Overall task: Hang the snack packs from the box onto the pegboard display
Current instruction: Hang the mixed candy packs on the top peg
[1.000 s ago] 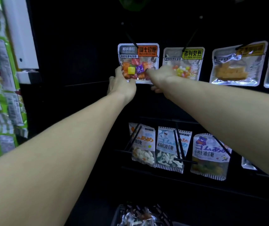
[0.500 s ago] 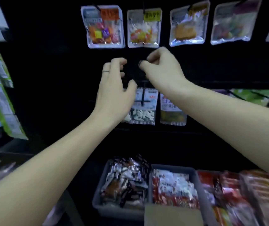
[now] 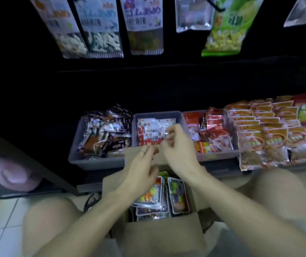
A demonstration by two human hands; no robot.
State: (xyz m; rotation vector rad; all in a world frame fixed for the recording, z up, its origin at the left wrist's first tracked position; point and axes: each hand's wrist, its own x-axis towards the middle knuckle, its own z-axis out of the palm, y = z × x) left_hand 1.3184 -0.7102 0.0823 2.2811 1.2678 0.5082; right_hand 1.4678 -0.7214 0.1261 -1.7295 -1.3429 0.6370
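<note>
1. Cardboard box mouth is open upward; snack packs stand packed edge-on inside and fill most of it.
2. Left hand and right hand hover close together over the far flap, covering the box's far half; near half is uncovered.
3. Knees flank the box on both sides, closing lateral access.
4. Grey bins sit just beyond the box, heaped with packets.
5. Above the bins, a dark open band runs below the hanging packs; pegs jut forward there, apparently.
</note>
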